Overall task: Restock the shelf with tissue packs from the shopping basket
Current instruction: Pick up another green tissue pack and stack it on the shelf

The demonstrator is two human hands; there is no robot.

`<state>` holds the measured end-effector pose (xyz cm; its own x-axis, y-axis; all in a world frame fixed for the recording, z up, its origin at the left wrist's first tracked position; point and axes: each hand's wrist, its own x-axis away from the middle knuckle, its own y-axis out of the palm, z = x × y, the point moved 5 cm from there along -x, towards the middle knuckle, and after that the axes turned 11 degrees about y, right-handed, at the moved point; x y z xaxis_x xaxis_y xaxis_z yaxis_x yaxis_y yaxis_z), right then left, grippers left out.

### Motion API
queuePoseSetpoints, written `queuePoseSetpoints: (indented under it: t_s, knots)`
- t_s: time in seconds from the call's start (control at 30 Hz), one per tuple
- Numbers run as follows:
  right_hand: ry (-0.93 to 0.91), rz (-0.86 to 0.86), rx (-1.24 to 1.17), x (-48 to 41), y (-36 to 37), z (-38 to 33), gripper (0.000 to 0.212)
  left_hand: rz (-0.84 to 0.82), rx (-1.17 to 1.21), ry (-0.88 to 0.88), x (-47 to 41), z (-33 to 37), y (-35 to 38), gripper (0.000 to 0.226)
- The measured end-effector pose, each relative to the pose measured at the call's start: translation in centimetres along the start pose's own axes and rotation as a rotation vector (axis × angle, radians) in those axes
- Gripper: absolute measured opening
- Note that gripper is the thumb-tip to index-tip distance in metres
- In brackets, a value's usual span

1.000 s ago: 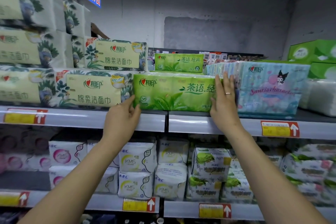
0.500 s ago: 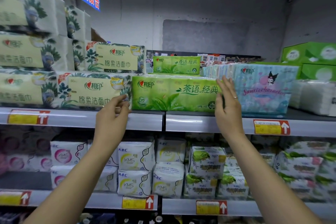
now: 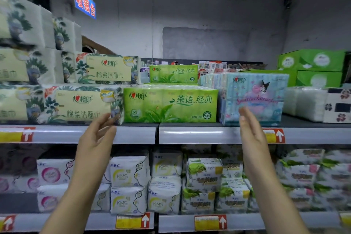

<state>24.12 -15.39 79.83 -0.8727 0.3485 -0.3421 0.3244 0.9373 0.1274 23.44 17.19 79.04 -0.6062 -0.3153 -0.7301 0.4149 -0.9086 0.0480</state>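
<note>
Green tissue pack (image 3: 170,103) sits flat on the upper shelf (image 3: 136,134), long printed face toward the camera and front edge near the shelf lip. On its left side it is touching a cream floral face-towel pack (image 3: 81,103). On its right it sits just beside a pale blue cartoon-print tissue pack (image 3: 252,99). A second green pack (image 3: 173,74) stands further back, behind the front one and higher in view. Left hand (image 3: 96,138): grip released, fingers loosely extended and slightly spread, holding nothing. Its fingertips lie in front of the lower right corner of the cream pack, just left of the green pack's lower left corner; blur hides whether they make contact. Right hand (image 3: 250,131): grip released, seen edge-on, fingers straight and together pointing up, holding nothing. Its fingertips overlap the lower left of the blue pack, just right of the green pack's right edge. The green pack therefore lies between the two hands and a little above them, with neither hand around it. Both forearms rise from the bottom of the frame across the lower shelf, which carries white sanitary pad packs (image 3: 129,173) and green-printed packs (image 3: 204,175). Red-and-yellow price tags (image 3: 274,136) sit on the shelf rails. Green cartons (image 3: 319,66) are stacked at upper right, and a blue sign (image 3: 84,2) hangs at upper left.
</note>
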Motion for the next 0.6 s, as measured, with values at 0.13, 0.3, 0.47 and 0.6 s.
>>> queuePoseSetpoints:
  t_s: [0.13, 0.3, 0.47, 0.6]
  knots:
    - [0.051, -0.032, -0.003, 0.1, -0.4, 0.8, 0.038, -0.016, -0.016, -0.050, 0.7, -0.7, -0.5, 0.038]
    - [0.045, -0.053, -0.023, 0.3, -1.3, 1.6, 0.035, -0.050, -0.010, -0.118, 1.5, -0.9, -0.6, 0.029]
    - [0.086, -0.098, -0.052, 0.5, -2.0, 3.3, 0.031, -0.045, 0.023, -0.170, 2.8, -1.3, 0.4, 0.024]
    - [0.078, -0.090, -0.063, 0.9, -2.7, 4.0, 0.033, -0.038, 0.033, -0.223, 4.0, -2.2, 0.6, 0.024]
